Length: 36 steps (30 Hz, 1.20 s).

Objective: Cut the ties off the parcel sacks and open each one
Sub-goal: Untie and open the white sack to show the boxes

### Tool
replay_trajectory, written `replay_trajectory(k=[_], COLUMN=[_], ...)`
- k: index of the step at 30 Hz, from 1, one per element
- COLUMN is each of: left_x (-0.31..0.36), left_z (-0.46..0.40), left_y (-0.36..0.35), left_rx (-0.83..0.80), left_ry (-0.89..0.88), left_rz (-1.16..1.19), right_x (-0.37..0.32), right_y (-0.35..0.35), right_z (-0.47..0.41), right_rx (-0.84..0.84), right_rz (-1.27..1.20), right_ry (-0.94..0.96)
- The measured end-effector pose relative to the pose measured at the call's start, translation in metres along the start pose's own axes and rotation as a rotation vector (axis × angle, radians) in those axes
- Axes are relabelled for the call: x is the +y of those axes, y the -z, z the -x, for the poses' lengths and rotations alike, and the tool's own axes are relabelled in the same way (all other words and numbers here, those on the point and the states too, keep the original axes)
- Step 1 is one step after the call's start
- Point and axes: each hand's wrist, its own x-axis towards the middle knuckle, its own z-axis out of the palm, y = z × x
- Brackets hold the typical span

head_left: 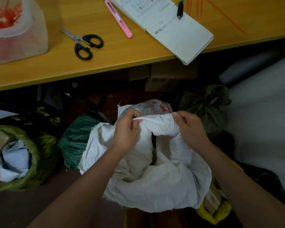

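Dim floor below desk edge, both hands' fingers gripping white sack rim

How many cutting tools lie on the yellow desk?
2: black-handled steel scissors near the desk's front edge, and a slim pink plastic utility knife further back, beside the open white notebook. Others may lie outside the frame.
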Motion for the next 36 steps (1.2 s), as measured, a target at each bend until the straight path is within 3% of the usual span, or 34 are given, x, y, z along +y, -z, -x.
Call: replay_trajectory(k=[4,6,8,12,16,20,22,27,32,36], left_x=[0.005,0.008,0.011,0.012,0.004,-0.007,-0.013,-0.023,-0.02,-0.02], left_z=[-0.006,-0.011,-0.014,-0.003,0.02,0.032,0.032,0.024,0.008,0.007], left_y=[-0.001,0.0,0.002,0.005,0.008,0.006,0.004,0.012,0.023,0.027], left_rx=[-0.062,-0.08,-0.094,-0.044,0.185,-0.006,-0.039,-0.014,-0.035,-0.093], left_ry=[0.036,0.07,0.116,0.096,-0.085,0.003,0.054,0.128,0.138,0.172], left_rz=[0.069,0.119,0.164,0.078,-0.382,-0.705,-0.745,-0.348,-0.119,0.049], right_x=[-0.005,-0.01,-0.01,-0.009,-0.009,-0.005,-0.006,0.0,0.007,0.003], right_y=[-0.001,-0.007,-0.014,-0.014,-0.016,-0.022,-0.028,-0.027,-0.018,-0.017], right_z=[0.001,0.001,0.004,0.005,0.006,0.007,0.009,0.007,0.001,-0.002], right_rx=[0.06,-0.057,-0.135,-0.109,-0.086,-0.03,-0.014,0.047,0.113,0.129], right_rz=[0.465,0.56,0.608,0.612,0.484,0.321,0.24,0.06,-0.002,0.421], right_ry=[0.376,0.526,0.563,0.664,0.511,0.348,0.279,0.107,-0.002,0.203])
